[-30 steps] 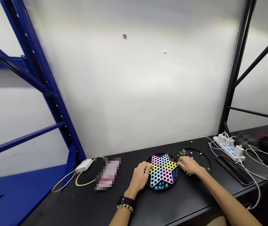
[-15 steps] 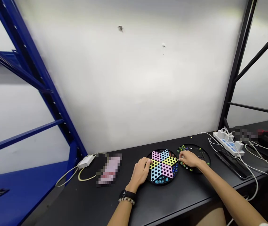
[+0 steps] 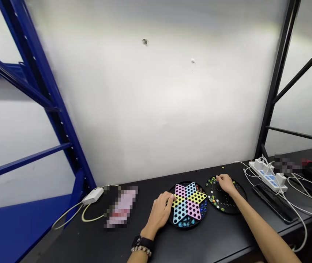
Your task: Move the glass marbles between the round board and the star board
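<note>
1. The left hand rests at the left edge of the star board, its fingers bent and close together, the thumb by the yellow point; whether they grip the board cannot be told.
2. The board lies in a black tray on the table, with marbles around it, teal at the near side and blue at the right.
3. The right hand is over the far part of a second tray, fingertips drawn together near green marbles; whether they pinch one cannot be told.
4. More marbles lie along that tray's near left side.
5. To the right are a phone and a power strip.
</note>
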The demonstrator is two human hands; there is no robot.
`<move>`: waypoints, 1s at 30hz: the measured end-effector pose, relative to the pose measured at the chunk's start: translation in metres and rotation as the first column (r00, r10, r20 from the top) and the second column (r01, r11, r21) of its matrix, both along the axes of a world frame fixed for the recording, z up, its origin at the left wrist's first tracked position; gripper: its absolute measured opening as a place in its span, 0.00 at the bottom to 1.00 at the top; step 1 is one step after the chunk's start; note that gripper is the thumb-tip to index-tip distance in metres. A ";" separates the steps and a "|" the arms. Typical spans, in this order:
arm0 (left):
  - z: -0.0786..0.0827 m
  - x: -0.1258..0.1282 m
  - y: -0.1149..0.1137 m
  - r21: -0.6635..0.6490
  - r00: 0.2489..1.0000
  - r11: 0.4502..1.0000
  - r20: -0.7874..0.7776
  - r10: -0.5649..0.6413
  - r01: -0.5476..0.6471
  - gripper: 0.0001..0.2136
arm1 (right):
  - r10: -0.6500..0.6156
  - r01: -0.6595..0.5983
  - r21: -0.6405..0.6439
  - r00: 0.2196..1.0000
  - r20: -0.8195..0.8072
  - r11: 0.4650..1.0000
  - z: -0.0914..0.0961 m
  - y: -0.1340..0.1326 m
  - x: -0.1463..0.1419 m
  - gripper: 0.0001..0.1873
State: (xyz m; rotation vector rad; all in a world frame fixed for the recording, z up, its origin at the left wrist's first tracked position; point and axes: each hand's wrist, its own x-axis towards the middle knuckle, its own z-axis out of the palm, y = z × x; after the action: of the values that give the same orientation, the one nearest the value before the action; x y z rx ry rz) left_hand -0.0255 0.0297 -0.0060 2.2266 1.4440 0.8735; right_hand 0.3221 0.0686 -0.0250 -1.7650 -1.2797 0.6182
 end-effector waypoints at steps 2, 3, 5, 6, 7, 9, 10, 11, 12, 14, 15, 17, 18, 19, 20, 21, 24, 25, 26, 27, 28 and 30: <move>0.002 0.000 -0.001 -0.002 1.000 1.000 -0.004 0.000 0.000 0.20 | 0.024 -0.015 -0.061 0.990 0.140 0.998 0.000 0.001 -0.007 0.15; 0.003 0.000 -0.001 -0.002 1.000 1.000 -0.008 -0.001 0.001 0.20 | 0.041 -0.023 -0.094 0.979 0.199 0.995 -0.001 0.000 -0.010 0.13; 0.005 0.001 -0.003 -0.008 1.000 1.000 -0.013 -0.001 0.001 0.20 | 0.075 -0.038 -0.139 0.959 0.274 0.990 -0.002 -0.002 -0.018 0.09; 0.006 0.001 -0.003 -0.014 1.000 1.000 -0.014 -0.002 0.002 0.21 | 0.089 -0.047 -0.150 0.952 0.293 0.988 -0.003 -0.004 -0.021 0.08; 0.006 0.001 -0.004 -0.020 1.000 1.000 -0.015 -0.005 0.005 0.21 | 0.100 -0.056 -0.153 0.949 0.298 0.987 -0.003 -0.005 -0.023 0.07; 0.008 0.002 -0.006 -0.032 1.000 0.999 -0.015 -0.006 0.006 0.21 | 0.106 -0.072 -0.131 0.956 0.273 0.989 -0.004 -0.006 -0.025 0.08; 0.009 0.002 -0.007 -0.037 1.000 0.999 -0.014 -0.006 0.006 0.21 | 0.105 -0.080 -0.111 0.965 0.240 0.991 -0.003 -0.006 -0.025 0.10; 0.010 0.002 -0.008 -0.040 1.000 0.999 -0.012 -0.005 0.004 0.21 | 0.106 -0.090 -0.089 0.975 0.197 0.992 -0.002 -0.005 -0.025 0.14; 0.011 0.002 -0.009 -0.043 1.000 0.999 -0.010 -0.003 0.002 0.21 | 0.108 -0.099 -0.068 0.984 0.145 0.993 0.000 -0.004 -0.026 0.17; 0.012 0.003 -0.010 -0.047 1.000 0.999 -0.004 -0.001 0.000 0.20 | 0.118 -0.117 -0.034 0.992 0.040 0.993 0.006 0.001 -0.028 0.22; 0.013 0.003 -0.010 -0.049 1.000 0.999 -0.001 -0.001 0.001 0.20 | 0.132 -0.133 -0.017 0.991 -0.026 0.991 0.009 0.004 -0.030 0.24; 0.013 0.003 -0.010 -0.051 1.000 0.999 0.004 0.001 -0.001 0.21 | 0.191 -0.188 0.033 0.954 -0.233 0.982 0.016 0.009 -0.037 0.26; 0.013 0.003 -0.011 -0.051 1.000 0.999 0.006 0.004 -0.003 0.21 | 0.223 -0.215 0.062 0.913 -0.341 0.975 0.019 0.012 -0.043 0.25; 0.013 0.002 -0.011 -0.051 1.000 0.999 0.006 0.006 -0.005 0.21 | 0.250 -0.235 0.088 0.868 -0.430 0.968 0.021 0.016 -0.050 0.25; 0.013 0.002 -0.011 -0.051 1.000 0.999 0.004 0.008 -0.008 0.21 | 0.266 -0.245 0.108 0.831 -0.489 0.963 0.023 0.019 -0.058 0.24; 0.012 0.002 -0.012 -0.051 1.000 0.999 0.002 0.013 -0.013 0.21 | 0.272 -0.247 0.117 0.817 -0.509 0.962 0.023 0.023 -0.067 0.24; 0.011 0.001 -0.013 -0.049 1.000 0.998 -0.007 0.026 -0.027 0.22 | 0.253 -0.220 0.128 0.873 -0.417 0.967 0.023 0.039 -0.100 0.23; 0.010 0.000 -0.014 -0.047 1.000 0.998 -0.008 0.029 -0.029 0.22 | 0.249 -0.210 0.143 0.894 -0.372 0.967 0.023 0.045 -0.112 0.23; 0.009 0.000 -0.014 -0.044 0.999 0.999 -0.008 0.031 -0.031 0.22 | 0.248 -0.206 0.162 0.915 -0.317 0.965 0.022 0.051 -0.124 0.24; 0.009 -0.001 -0.014 -0.040 0.999 0.999 -0.008 0.031 -0.031 0.22 | 0.253 -0.210 0.182 0.933 -0.255 0.961 0.022 0.056 -0.136 0.25; 0.008 -0.001 -0.014 -0.038 1.000 0.999 -0.008 0.029 -0.030 0.22 | 0.263 -0.225 0.200 0.946 -0.191 0.954 0.021 0.060 -0.148 0.25; 0.007 -0.002 -0.015 -0.037 0.999 0.999 -0.013 0.030 -0.030 0.22 | 0.294 -0.275 0.210 0.954 -0.063 0.938 0.019 0.064 -0.169 0.26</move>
State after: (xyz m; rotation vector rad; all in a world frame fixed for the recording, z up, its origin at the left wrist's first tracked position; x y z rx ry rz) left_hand -0.0276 0.0152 0.0006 2.1926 1.4908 0.8368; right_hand 0.1534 0.1328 -0.0063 -1.3836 -1.4905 0.6998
